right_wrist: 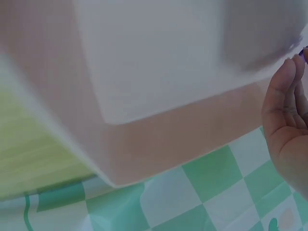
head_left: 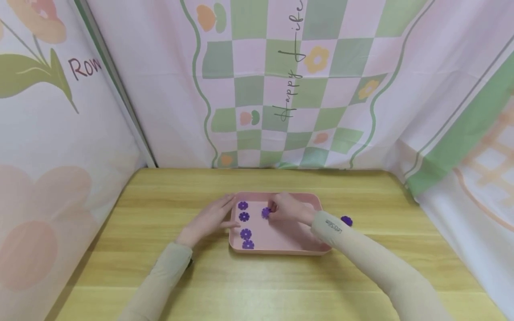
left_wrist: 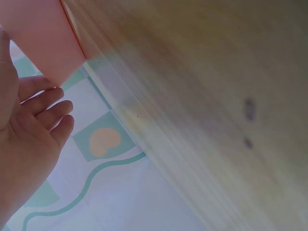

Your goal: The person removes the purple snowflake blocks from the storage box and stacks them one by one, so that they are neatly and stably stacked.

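Observation:
In the head view, my right hand (head_left: 287, 207) reaches over the pink tray (head_left: 281, 252), thumb and fingertips pinching a purple flower-shaped piece (head_left: 266, 212). The right wrist view shows only a sliver of purple at the fingertips of that hand (right_wrist: 288, 106); the fingers cover the rest. My left hand (head_left: 210, 218) rests at the tray's left side, thumb over the rim and the other fingers loosely extended near the far corner. Those fingers lie against the outer wall in the left wrist view. Several purple flower-shaped pieces (head_left: 246, 233) lie in a column along the tray's left side.
Another purple flower-shaped piece (head_left: 346, 220) lies on the wooden table (head_left: 192, 290), right of the tray and close by the right sleeve. Behind the table's far edge hangs a checkered cloth (head_left: 277, 89). Printed cloths also enclose the left and right sides.

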Tool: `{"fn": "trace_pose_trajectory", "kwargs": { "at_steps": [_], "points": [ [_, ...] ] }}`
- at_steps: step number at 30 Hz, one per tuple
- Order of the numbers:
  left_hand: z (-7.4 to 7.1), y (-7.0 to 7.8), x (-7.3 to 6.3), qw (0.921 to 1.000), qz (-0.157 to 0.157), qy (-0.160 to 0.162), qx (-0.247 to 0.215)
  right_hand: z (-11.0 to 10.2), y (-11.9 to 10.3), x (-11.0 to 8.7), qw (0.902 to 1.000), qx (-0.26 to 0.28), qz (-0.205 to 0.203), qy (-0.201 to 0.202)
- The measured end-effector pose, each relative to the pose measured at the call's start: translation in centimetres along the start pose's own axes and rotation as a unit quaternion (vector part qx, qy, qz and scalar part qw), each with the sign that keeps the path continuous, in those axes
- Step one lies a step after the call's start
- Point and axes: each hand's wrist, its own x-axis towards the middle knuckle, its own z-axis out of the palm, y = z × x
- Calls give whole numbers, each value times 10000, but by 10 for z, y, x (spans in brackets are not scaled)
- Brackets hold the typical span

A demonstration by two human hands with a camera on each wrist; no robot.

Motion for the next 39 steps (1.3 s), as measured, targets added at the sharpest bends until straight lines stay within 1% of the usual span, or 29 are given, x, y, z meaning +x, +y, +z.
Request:
{"fn": "trace_pose_trajectory", "kwargs": {
  "at_steps": [2,6,11,14,20,23,32,39],
  "points": [
    [0,1,0,10000,-47,-37,-21,-3,2,-2,10000,-30,-13,-3],
    [0,2,0,10000,-60,-5,-51,-9,3,-6,9999,-97,-28,62],
    [1,2,1,10000,6,76,-45,-17,3,-12,9997,-156,-31,211],
    [1,2,0,9999,25,105,-22,-21,5,-16,9995,-187,-68,235],
    [0,4,0,9999,-31,56,-123,-28,8,-26,9995,-199,14,243],
    [0,4,-1,9999,-62,31,-154,-32,10,-31,9993,-174,40,318],
    [0,3,-1,10000,-49,42,-56,-37,20,-44,9985,-147,22,520],
    [0,4,-1,9999,-34,19,-129,-40,29,-56,9985,-98,97,531]
  ]
}}
